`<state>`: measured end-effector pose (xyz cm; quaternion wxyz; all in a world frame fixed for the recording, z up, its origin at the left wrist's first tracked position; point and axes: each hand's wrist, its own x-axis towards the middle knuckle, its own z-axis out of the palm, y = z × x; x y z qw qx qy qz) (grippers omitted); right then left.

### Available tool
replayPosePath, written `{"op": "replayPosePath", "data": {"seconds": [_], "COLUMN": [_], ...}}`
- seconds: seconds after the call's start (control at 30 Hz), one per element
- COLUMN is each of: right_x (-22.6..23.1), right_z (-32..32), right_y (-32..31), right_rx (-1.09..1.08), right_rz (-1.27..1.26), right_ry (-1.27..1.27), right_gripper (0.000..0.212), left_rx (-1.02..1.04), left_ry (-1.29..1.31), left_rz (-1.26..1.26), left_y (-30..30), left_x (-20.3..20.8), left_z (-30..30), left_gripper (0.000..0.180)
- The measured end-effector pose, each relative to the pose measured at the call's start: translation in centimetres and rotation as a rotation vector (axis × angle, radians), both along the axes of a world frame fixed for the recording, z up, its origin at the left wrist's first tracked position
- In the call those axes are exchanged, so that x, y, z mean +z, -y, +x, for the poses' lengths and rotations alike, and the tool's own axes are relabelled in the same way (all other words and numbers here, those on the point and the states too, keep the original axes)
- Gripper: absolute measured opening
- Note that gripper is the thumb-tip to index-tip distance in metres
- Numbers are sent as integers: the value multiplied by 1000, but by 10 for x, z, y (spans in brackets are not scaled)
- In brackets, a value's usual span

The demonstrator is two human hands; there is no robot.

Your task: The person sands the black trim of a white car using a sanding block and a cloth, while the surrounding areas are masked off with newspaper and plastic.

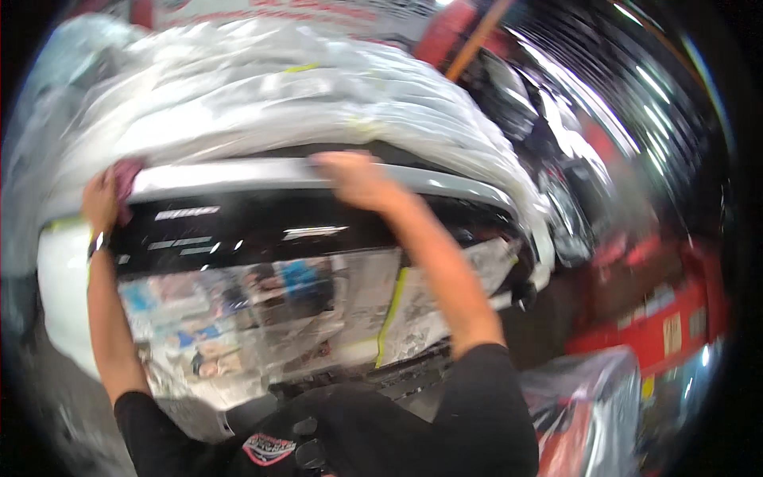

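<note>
A silver-white painted strip (pixel 230 173) curves along the top of a glossy black panel (pixel 262 215) on a car body. At the strip's left end, my left hand (pixel 100 200) is closed on a maroon cloth (pixel 127 179), which touches the strip. My right hand (pixel 354 179) is at the middle of the strip, fingers curled at its upper edge. Motion blurs this hand, and whatever its fingers hold, if anything, cannot be made out. Below the black panel, newspaper sheets (pixel 302 318) cover the surface, with yellow-green tape (pixel 391 318) running down them.
Clear plastic sheeting (pixel 262 87) drapes over the car beyond the strip. A white body panel (pixel 67 286) curves at the left. To the right stand a red cabinet-like unit (pixel 660 330) and a plastic-wrapped red object (pixel 584 405). An orange pole (pixel 477 40) slants at the back.
</note>
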<state>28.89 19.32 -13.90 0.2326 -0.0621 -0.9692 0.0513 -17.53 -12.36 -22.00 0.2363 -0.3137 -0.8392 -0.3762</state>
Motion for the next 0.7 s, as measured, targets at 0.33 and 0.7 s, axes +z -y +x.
{"op": "replayPosePath", "data": {"seconds": [0.33,0.7], "right_x": [54,63], "right_z": [-79,-113], "right_y": [13,43], "right_rx": [-143,130], "right_rz": [-571,-825], "right_ry": [394,230], "right_gripper": [58,68], "left_rx": [-28,-50], "left_ry": [-166,-172], "left_rz": [38,65], "left_y": [-5,-2], "left_x": [40,47], "left_z": [50,53], "left_gripper": [41,41]}}
